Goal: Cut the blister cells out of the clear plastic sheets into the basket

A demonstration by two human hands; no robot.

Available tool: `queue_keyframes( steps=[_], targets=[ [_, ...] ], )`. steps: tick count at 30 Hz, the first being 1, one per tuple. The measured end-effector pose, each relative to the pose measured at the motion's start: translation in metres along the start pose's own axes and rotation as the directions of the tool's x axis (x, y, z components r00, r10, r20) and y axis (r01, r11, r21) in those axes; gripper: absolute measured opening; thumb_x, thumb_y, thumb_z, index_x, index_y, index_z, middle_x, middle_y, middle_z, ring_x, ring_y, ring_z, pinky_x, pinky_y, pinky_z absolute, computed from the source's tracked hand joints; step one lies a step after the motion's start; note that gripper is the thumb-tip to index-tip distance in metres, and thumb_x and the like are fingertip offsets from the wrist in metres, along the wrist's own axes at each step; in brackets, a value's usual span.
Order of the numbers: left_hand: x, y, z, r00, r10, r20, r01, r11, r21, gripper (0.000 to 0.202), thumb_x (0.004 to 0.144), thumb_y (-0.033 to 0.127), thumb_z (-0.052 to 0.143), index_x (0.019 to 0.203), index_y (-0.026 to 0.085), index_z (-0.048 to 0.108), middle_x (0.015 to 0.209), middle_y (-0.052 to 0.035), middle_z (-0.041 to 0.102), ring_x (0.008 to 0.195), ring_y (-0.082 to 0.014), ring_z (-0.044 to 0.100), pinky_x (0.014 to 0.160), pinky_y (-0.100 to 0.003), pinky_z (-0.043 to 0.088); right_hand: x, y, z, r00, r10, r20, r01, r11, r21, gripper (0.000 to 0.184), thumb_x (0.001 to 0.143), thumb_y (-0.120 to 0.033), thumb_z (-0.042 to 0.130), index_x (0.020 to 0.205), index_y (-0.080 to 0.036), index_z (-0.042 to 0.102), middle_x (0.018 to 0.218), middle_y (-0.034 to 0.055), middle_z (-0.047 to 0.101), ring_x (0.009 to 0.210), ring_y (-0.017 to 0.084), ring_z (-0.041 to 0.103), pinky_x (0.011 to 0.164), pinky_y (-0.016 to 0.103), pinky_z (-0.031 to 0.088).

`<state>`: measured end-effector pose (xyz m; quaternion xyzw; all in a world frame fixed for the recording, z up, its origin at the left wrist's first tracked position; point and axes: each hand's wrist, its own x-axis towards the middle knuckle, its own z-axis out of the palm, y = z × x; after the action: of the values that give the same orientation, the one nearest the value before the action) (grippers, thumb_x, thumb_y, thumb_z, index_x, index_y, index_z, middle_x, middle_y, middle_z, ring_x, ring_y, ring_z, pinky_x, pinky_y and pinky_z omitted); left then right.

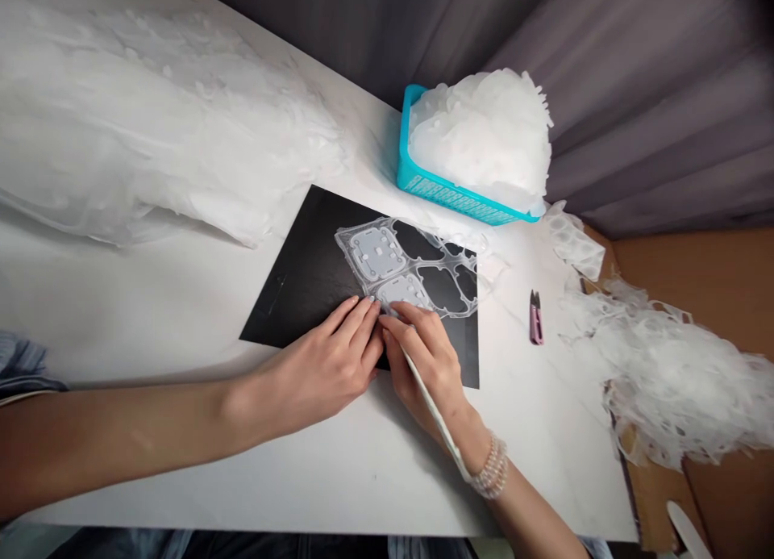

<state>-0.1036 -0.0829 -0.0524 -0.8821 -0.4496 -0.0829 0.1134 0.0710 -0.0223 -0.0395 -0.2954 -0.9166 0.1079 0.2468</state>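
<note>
A translucent moulded plastic sheet (pixel 380 256) lies on a black mat (pixel 302 277), with rounded square panels and diamond-shaped cut-outs. My left hand (pixel 320 365) rests flat on the mat, its fingertips on the sheet's lower edge. My right hand (pixel 423 365) grips a slim white tool (pixel 430 406) like a pen, its tip at the sheet near my left fingertips. The tip itself is hidden by my fingers. A beaded bracelet (pixel 493 466) circles my right wrist.
A turquoise basket (pixel 417 160) heaped with white translucent pieces stands beyond the mat. Pink thread snips (pixel 535 317) lie to the right. A tangle of plastic scraps (pixel 671 373) hangs over the white table's (pixel 151 301) right edge. A large translucent heap (pixel 151 115) covers the far left.
</note>
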Motion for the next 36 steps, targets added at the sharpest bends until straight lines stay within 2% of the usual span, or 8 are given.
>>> queue_keyframes(
  steps=[13,19,24,26,28,29,32,36],
  targets=[
    [0.001,-0.002,0.003,0.998,-0.045,-0.045,0.043,0.998,-0.047,0.054,0.098,0.035,0.041,0.125,-0.008,0.059,0.13,-0.0305,0.059,0.128,-0.0401,0.052,0.109,-0.048,0.041,0.009,-0.003,-0.014,0.974,-0.017,0.227,0.011,1.0,0.029,0.033,0.098,-0.012,0.042,0.128,-0.006,0.055,0.131,0.0191,0.062,0.114,0.027,0.054,0.098,0.045,0.054],
    [0.003,-0.003,0.005,0.999,-0.012,-0.051,0.011,1.0,-0.026,0.052,0.097,0.033,0.043,0.123,-0.007,0.062,0.127,-0.0283,0.062,0.125,-0.0387,0.055,0.11,-0.046,0.041,0.01,-0.007,-0.009,0.981,-0.023,0.194,0.02,1.0,0.02,0.036,0.099,-0.009,0.036,0.127,-0.009,0.058,0.124,0.0193,0.065,0.111,0.026,0.056,0.096,0.046,0.054],
    [0.002,-0.004,0.006,0.997,-0.023,-0.069,0.02,0.999,-0.04,0.051,0.095,0.03,0.045,0.125,-0.009,0.06,0.13,-0.0298,0.059,0.126,-0.0392,0.055,0.109,-0.047,0.042,0.008,0.017,-0.009,0.979,0.195,0.054,-0.201,0.914,0.352,0.03,0.098,-0.015,0.043,0.122,-0.019,0.062,0.114,0.0106,0.07,0.101,0.02,0.065,0.09,0.04,0.058],
    [0.002,-0.005,0.004,0.997,-0.012,-0.07,0.009,0.999,-0.047,0.052,0.095,0.028,0.046,0.128,-0.01,0.056,0.132,-0.031,0.057,0.127,-0.0397,0.054,0.108,-0.048,0.043,0.0,0.054,-0.028,0.877,0.48,-0.03,-0.382,0.733,0.564,0.024,0.098,-0.023,0.048,0.115,-0.021,0.065,0.107,0.0082,0.072,0.093,0.018,0.07,0.086,0.037,0.06],
    [0.002,-0.007,0.001,0.998,0.001,-0.062,-0.004,0.999,-0.049,0.053,0.095,0.028,0.047,0.13,-0.011,0.054,0.133,-0.0313,0.056,0.127,-0.0395,0.053,0.108,-0.047,0.043,-0.014,0.103,-0.057,0.667,0.742,-0.065,-0.453,0.474,0.755,0.02,0.093,-0.031,0.058,0.107,-0.021,0.067,0.096,0.0074,0.074,0.09,0.019,0.073,0.084,0.033,0.06],
    [0.003,-0.007,0.001,0.998,0.005,-0.062,-0.008,0.999,-0.048,0.053,0.095,0.028,0.047,0.13,-0.011,0.054,0.133,-0.0312,0.057,0.127,-0.0393,0.054,0.108,-0.047,0.043,-0.023,0.126,-0.072,0.625,0.779,-0.051,-0.469,0.427,0.773,0.015,0.09,-0.03,0.062,0.1,-0.021,0.069,0.088,0.0077,0.075,0.088,0.019,0.074,0.081,0.03,0.061],
    [0.005,-0.008,0.001,0.997,0.013,-0.078,-0.017,0.999,-0.041,0.052,0.094,0.027,0.047,0.128,-0.011,0.057,0.129,-0.0306,0.06,0.123,-0.0393,0.057,0.106,-0.046,0.045,-0.048,0.17,-0.105,0.563,0.825,-0.042,-0.48,0.368,0.797,0.01,0.082,-0.033,0.072,0.083,-0.023,0.069,0.074,0.0061,0.074,0.074,0.02,0.075,0.071,0.03,0.063],
    [0.01,-0.006,-0.002,0.995,-0.01,-0.096,0.004,0.998,-0.059,0.049,0.094,0.026,0.046,0.122,-0.011,0.062,0.122,-0.0301,0.065,0.117,-0.0392,0.06,0.102,-0.048,0.047,-0.054,0.152,-0.11,0.507,0.86,0.051,-0.432,0.203,0.879,0.014,0.08,-0.031,0.073,0.092,-0.023,0.07,0.084,0.004,0.077,0.085,0.018,0.075,0.085,0.034,0.062]
  ],
)
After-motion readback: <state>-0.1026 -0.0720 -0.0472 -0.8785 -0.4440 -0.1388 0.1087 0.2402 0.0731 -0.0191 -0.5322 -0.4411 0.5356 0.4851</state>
